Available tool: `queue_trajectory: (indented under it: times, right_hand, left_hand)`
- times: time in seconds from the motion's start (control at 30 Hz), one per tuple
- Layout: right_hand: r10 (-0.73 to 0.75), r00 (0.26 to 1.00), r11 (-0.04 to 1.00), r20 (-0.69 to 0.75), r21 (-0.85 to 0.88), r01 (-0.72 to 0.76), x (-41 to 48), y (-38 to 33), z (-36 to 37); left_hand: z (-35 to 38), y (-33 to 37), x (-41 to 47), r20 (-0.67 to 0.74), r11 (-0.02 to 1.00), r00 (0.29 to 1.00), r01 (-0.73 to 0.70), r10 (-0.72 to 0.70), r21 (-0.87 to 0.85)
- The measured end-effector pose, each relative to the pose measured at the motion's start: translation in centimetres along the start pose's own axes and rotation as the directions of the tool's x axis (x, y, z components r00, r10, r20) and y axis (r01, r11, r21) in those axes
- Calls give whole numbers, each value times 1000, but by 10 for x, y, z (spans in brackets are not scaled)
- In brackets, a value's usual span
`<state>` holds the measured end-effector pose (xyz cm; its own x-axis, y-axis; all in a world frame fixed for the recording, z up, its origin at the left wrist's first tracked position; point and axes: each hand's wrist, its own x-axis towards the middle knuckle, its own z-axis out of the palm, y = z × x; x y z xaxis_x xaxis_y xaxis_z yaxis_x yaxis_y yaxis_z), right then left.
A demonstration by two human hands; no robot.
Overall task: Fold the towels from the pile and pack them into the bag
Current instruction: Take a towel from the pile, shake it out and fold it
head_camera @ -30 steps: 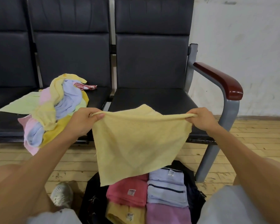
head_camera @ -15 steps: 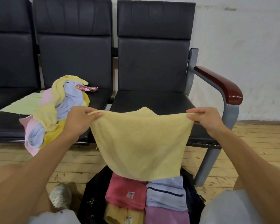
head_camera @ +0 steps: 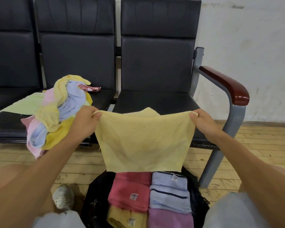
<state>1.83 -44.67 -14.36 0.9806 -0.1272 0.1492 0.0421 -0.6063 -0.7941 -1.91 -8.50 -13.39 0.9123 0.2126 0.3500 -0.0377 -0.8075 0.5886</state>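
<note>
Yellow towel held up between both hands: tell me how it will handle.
Likely floppy: the yellow towel hangs limp from the left hand and right hand. Probably light, since two corner pinches hold it up. Unlikely to slip; its surface looks nappy.

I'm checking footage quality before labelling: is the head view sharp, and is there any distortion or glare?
Head view: yellow towel, left hand and right hand look sharp; wide-angle bending curves the chair backs toward the edges; light soft and even, no glare.
</note>
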Motion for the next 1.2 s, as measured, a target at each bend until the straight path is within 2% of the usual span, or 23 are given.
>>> queue_trajectory:
  times: [0.1,0.17,0.27,0.37,0.47,0.53,0.6,0.67,0.73,0.77,0.8,0.87,0.9,0.97,1.07,1.2]
  right_hand:
    - [21,993,1000,116,-19,-19,-4,0,5]
    - [48,967,997,249,-65,-33,-6,-2,4]
    - [126,866,992,485,-58,-112,-8,-1,-2]
    - [122,741,972,660,70,-222,-9,-1,-12]
    - [43,723,959,690,174,-222,-13,-7,-25]
    - [10,778,939,628,261,-223,-15,-11,-33]
    - [3,859,898,511,376,-227,-14,-10,-38]
    - [-5,923,822,384,527,-215,-13,-12,-41]
    - [33,968,724,249,662,-195,-9,-14,-43]
    - [71,981,707,180,685,-176,-8,-16,-43]
    - [99,991,752,92,645,-135,-6,-16,-41]
    - [52,995,943,-81,333,-23,-3,-12,-34]
    - [-5,992,988,-124,154,24,-2,-9,-30]
    - [-75,990,997,-118,-44,70,-3,-4,-21]
    - [-111,988,986,-110,-134,96,-2,-2,-16]
    - [-150,932,988,-330,-26,150,1,-8,-18]
  left_hand:
    - [6,5,-4,67,997,996,69,-67,-24]
    - [11,11,-7,113,996,991,80,-74,-45]
    - [16,20,-8,195,962,972,169,-128,-214]
    - [15,30,-11,381,836,918,295,-113,-462]
    - [7,35,-14,508,715,861,347,13,-607]
    - [3,34,-13,517,658,852,343,83,-671]
    - [2,34,-14,455,638,888,317,58,-701]
    - [5,28,-6,297,686,950,279,-95,-672]
    - [7,21,2,116,736,966,251,-230,-628]
    - [8,18,4,54,741,967,226,-249,-633]
    - [8,15,5,-15,779,974,171,-225,-603]
    - [10,14,3,-124,898,988,30,-94,-440]
    - [12,13,2,-144,928,989,-23,-33,-371]
    - [18,12,-1,-133,953,991,-69,30,-295]
    - [22,8,1,-131,966,991,-68,35,-250]
    - [16,17,0,-271,956,961,-135,62,-261]
